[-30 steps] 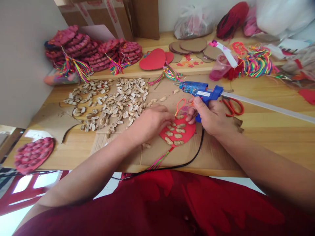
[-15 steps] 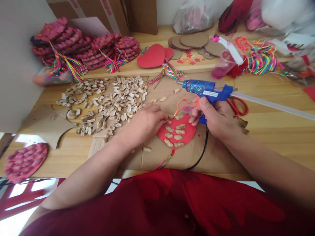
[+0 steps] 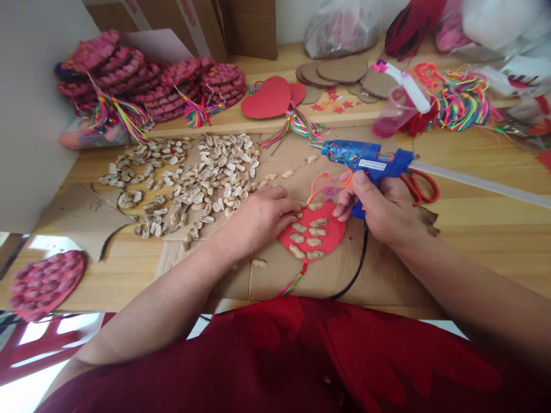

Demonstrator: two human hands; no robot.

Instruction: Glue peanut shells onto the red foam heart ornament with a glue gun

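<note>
A red heart-shaped card [image 3: 330, 232] lies in front of me, with several peanut shells [image 3: 314, 242] stuck on it in rows. It has an orange cord loop [image 3: 318, 186] at the top and a coloured tassel [image 3: 290, 285] at the bottom. At the heart's upper left edge, my left hand [image 3: 275, 215] is closed, its fingertips pressing on a peanut shell they partly hide. My right hand [image 3: 379, 206] grips a blue glue gun [image 3: 355, 158] above the heart's right side. The gun's nozzle points left, away from the card, and a long glue stick [image 3: 482, 179] sticks out behind.
Loose peanut shells [image 3: 215, 178] are heaped on the left. Orange-handled scissors [image 3: 426, 183] lie behind my right hand; a black cable [image 3: 359, 269] runs from the gun. Pink finished pieces [image 3: 146, 86] are stacked at the back left. A plastic cup [image 3: 391, 115] stands at the back right.
My left fingers have shifted slightly over the heart's upper left edge, onto the shell there. The glue gun stays in my right hand, almost still. The view has moved a little.
</note>
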